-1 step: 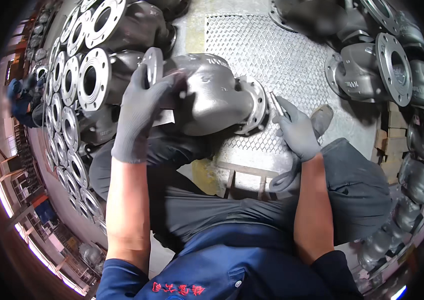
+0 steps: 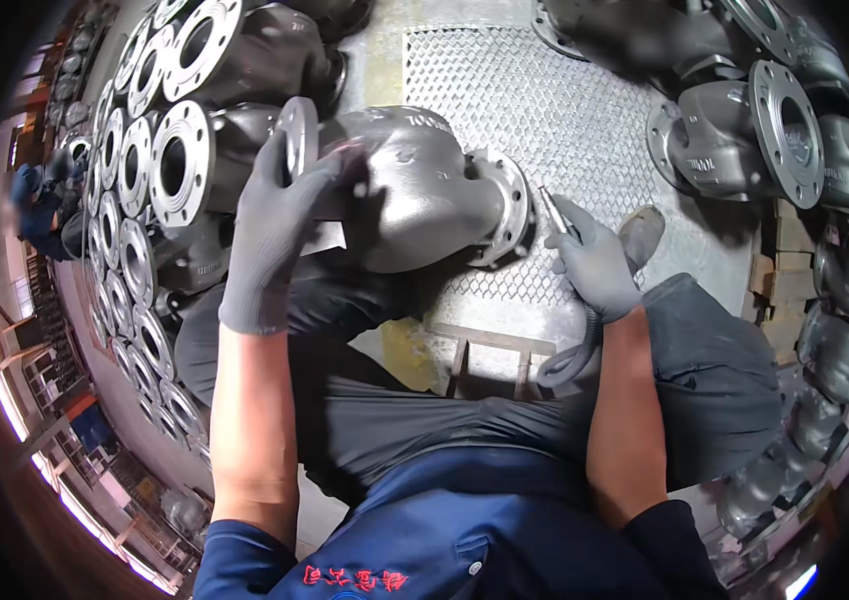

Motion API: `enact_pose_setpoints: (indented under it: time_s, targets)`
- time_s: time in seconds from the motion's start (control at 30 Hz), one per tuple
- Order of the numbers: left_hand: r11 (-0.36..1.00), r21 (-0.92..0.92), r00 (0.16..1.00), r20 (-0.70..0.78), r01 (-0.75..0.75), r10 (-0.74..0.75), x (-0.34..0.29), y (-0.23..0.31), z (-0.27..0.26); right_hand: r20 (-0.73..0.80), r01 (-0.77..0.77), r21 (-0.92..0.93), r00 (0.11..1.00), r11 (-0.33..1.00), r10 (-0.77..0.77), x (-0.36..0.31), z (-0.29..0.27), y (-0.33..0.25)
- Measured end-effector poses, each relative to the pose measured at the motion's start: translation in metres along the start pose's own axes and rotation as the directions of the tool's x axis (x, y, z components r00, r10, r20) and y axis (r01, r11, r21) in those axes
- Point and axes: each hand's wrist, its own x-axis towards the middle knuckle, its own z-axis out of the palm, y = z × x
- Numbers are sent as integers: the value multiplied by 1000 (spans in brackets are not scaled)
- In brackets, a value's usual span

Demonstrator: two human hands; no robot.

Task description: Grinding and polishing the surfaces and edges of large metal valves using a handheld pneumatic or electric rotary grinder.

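In front of me a grey cast valve body [image 2: 415, 190] lies on its side, with a round bolt-holed flange at each end. My left hand [image 2: 273, 230], in a grey knit glove, is closed around its left flange [image 2: 297, 138]; some fingertips are hidden there. To the right of the casting, my gloved right hand [image 2: 597, 268] grips a slim, pen-shaped metal tool [image 2: 552, 212]. The tool's tip points up and left, close to the right flange [image 2: 511, 208] but apart from it. A dark hose [image 2: 573, 366] loops below that hand.
Flanged castings [image 2: 182, 163] are stacked along the left. More valve bodies [image 2: 710, 140] stand at the right, near wooden blocks [image 2: 793, 260]. A diamond-patterned metal plate [image 2: 505, 80] lies beneath the work. Another person [image 2: 43, 205] is at the far left.
The whole view has shifted slightly, so the casting and my left hand appear a little further left. Both hands keep their grips.
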Motion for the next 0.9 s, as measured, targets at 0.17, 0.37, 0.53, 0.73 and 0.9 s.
enact_pose_setpoints:
  time_s: [0.17,0.37,0.53,0.73,0.9]
  targets:
    - [996,-14,995,-63,82,-83,-23,19,11,34,7,-130,999,992,-3,13,-5,21]
    - [996,27,987,-138,90,-86,-48,28,19,105,61,-321,994,945,-28,26,8,22]
    - [997,32,984,-166,69,-63,-51,21,19,145,188,-460,980,868,-136,30,19,40]
    - [990,-73,969,-206,121,-134,-47,21,16,1,184,-497,977,848,-211,32,46,31]
    - [996,-19,982,-168,88,-90,-33,-2,-1,-103,207,-478,952,853,-289,40,77,42]
